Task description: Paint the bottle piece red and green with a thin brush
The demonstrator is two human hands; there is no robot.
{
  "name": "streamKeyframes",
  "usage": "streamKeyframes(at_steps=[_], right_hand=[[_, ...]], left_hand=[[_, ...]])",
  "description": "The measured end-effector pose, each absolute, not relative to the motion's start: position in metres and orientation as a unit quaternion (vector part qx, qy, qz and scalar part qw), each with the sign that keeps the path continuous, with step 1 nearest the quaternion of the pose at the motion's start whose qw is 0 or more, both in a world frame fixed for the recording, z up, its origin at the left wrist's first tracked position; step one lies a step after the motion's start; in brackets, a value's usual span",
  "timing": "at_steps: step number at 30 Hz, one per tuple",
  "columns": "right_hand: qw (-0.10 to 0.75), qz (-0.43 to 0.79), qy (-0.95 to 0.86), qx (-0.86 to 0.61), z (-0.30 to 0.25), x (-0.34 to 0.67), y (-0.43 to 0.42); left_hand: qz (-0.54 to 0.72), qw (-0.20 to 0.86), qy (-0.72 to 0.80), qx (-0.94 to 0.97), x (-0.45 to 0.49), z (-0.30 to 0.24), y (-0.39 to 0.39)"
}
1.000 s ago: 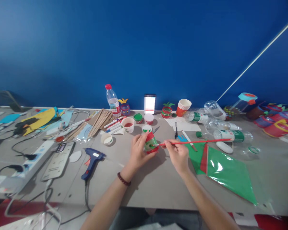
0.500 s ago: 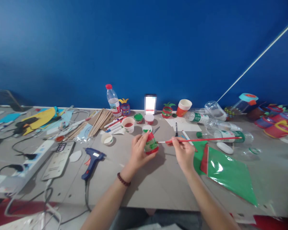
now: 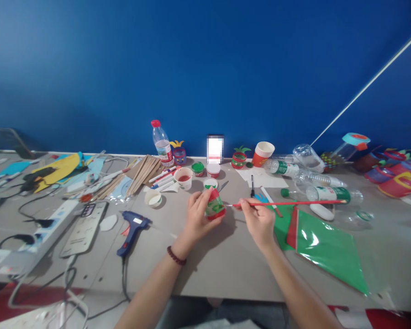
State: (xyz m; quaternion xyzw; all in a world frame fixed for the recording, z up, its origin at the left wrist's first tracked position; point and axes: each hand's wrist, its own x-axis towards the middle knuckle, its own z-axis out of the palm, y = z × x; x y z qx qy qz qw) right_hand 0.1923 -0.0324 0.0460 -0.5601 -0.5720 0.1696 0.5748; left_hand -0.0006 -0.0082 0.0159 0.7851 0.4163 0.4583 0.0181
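Red and green, the small container [image 3: 216,208] is above the table [image 3: 222,269] in the left hand [image 3: 197,217], its left side covered by the gripping fingers and thumb; whether its base touches the tabletop cannot be told. The right hand [image 3: 259,221] pinches a red paintbrush [image 3: 294,202], its pale tip too blurred beside the container to show contact. Behind, a tub [image 3: 209,183] is partly hidden, an upright screen [image 3: 215,150] is pixelated, and both forearms run off the bottom edge
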Motion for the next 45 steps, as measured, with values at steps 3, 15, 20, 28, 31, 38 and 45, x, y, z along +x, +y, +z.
streamKeyframes(at_steps=[3, 15, 20, 28, 31, 38, 45], right_hand=[[0.575, 0.146, -0.565, -0.573, 0.043, 0.200, -0.029], [0.611, 0.339, -0.495, -0.517, 0.049, 0.176, -0.034], [0.581, 0.276, -0.549, -0.534, 0.046, 0.180, -0.034], [0.576, 0.172, -0.547, -0.582, 0.041, 0.202, -0.024], [0.610, 0.204, -0.500, -0.580, 0.042, 0.206, -0.021], [0.633, 0.343, -0.450, -0.529, 0.053, 0.186, -0.027], [0.598, 0.270, -0.524, -0.544, 0.048, 0.186, -0.031]], left_hand=[[0.468, 0.029, 0.419, 0.778, -0.001, 0.017, -0.007], [0.459, 0.035, 0.404, 0.791, 0.003, 0.017, -0.009], [0.435, 0.027, 0.418, 0.797, 0.003, 0.015, -0.010], [0.460, 0.028, 0.404, 0.790, -0.001, 0.020, -0.009], [0.466, 0.036, 0.403, 0.787, -0.001, 0.021, -0.009], [0.438, 0.054, 0.410, 0.798, 0.002, 0.018, -0.010], [0.446, 0.050, 0.401, 0.798, 0.003, 0.018, -0.011]])
